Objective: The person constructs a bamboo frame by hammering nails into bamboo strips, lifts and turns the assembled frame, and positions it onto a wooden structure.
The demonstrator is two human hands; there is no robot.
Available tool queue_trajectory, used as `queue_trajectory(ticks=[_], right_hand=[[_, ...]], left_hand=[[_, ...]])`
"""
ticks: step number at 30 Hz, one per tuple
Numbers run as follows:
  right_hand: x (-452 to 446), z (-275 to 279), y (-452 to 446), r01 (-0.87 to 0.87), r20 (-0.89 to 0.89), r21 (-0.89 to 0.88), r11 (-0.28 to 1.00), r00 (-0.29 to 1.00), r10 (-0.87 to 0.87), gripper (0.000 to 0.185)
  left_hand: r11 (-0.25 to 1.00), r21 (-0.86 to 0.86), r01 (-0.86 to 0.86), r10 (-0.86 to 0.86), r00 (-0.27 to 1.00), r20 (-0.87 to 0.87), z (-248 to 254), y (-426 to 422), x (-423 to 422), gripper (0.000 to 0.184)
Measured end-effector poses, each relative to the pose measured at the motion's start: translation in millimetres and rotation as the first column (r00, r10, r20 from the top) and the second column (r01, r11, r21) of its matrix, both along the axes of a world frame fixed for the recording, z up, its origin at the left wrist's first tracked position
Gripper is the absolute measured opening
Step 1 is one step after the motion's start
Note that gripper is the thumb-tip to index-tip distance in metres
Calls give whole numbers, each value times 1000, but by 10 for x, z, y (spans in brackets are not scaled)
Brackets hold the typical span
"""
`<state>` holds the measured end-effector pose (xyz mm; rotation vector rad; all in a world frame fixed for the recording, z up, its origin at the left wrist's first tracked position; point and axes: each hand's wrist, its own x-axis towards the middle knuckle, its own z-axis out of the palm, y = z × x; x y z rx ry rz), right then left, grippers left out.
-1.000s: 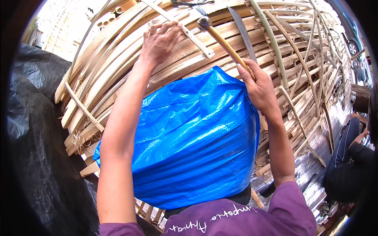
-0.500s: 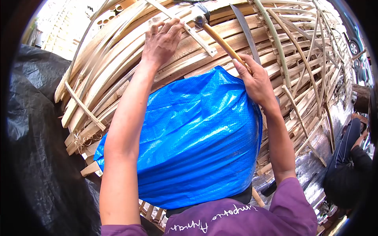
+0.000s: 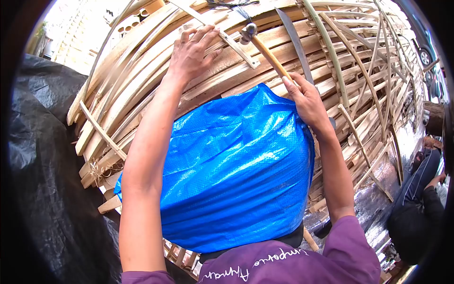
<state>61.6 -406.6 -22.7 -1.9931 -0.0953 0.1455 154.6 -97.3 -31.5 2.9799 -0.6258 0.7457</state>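
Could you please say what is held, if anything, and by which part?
The right hand holds a hammer by its handle, away from the head. Whether the left hand, by the pale strip, grips anything cannot be told.

single head-worn view, round-edged, facing forward and down, near left hand [image 3: 190, 56] and right hand [image 3: 308, 100]

Your view is bright daylight, washed out near white at ten o'clock, with glare on the blue sheet [image 3: 236, 175] at centre and the silvery sheet [image 3: 364, 208] at four, while fisheye curvature bends your black-cornered edges.
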Motion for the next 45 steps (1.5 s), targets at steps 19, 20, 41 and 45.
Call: queue_trajectory(ticks=[19,20,41,45], right_hand=[[88,201,184,-33,11,108,994,999,32,36],[103,199,201,-31,42,87,996,999,27,36],[402,802,456,-116,605,-36,993,788,114,25],[593,270,320,-53,383,-513,857,879,284,23]], left_hand=[[998,-46,40,-40,999,9,89,127,172,40],[1000,-17,11,-11,1000,-3,112,116,165,40],[992,-89,90,-87,995,39,-60,259,351,45],[996,-65,59,-58,998,23,3,221,302,45]])
